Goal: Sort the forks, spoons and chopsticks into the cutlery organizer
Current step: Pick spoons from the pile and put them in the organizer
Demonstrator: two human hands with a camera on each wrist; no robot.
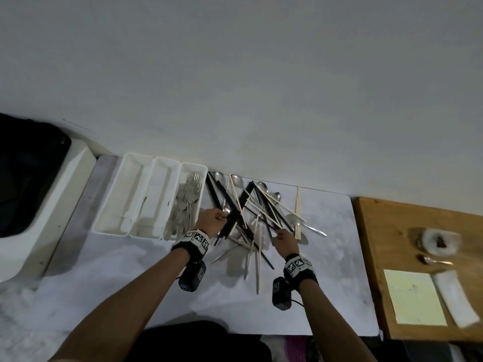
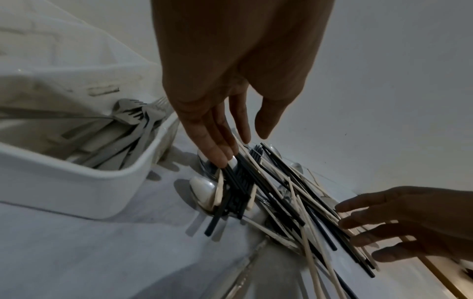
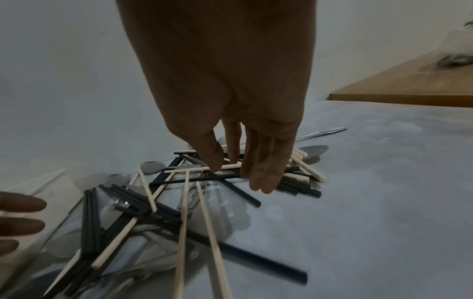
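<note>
A white cutlery organizer [image 1: 112, 202] with three compartments stands at the back left; several forks [image 1: 187, 202] lie in its right compartment [image 2: 143, 168]. To its right is a tangled pile of black chopsticks [image 1: 236, 210], cream chopsticks [image 1: 257, 246] and spoons [image 1: 236, 180]. My left hand [image 1: 222, 216] reaches into the pile's left side with straight fingers [image 2: 217, 153], their tips on black chopsticks [image 2: 238, 178] above a spoon [image 2: 202, 188]. My right hand [image 1: 278, 235] is over the pile's right side; its thumb and forefinger tips touch a cream chopstick [image 3: 230, 166], and the other fingers [image 3: 263, 178] are straight.
A wooden board [image 1: 392, 244] at the right carries a yellow sheet [image 1: 415, 296], a white cloth and a blurred dish. A white and black appliance [image 1: 39, 205] stands at the left. The wall runs right behind the organizer and pile. The table's front edge is near my body.
</note>
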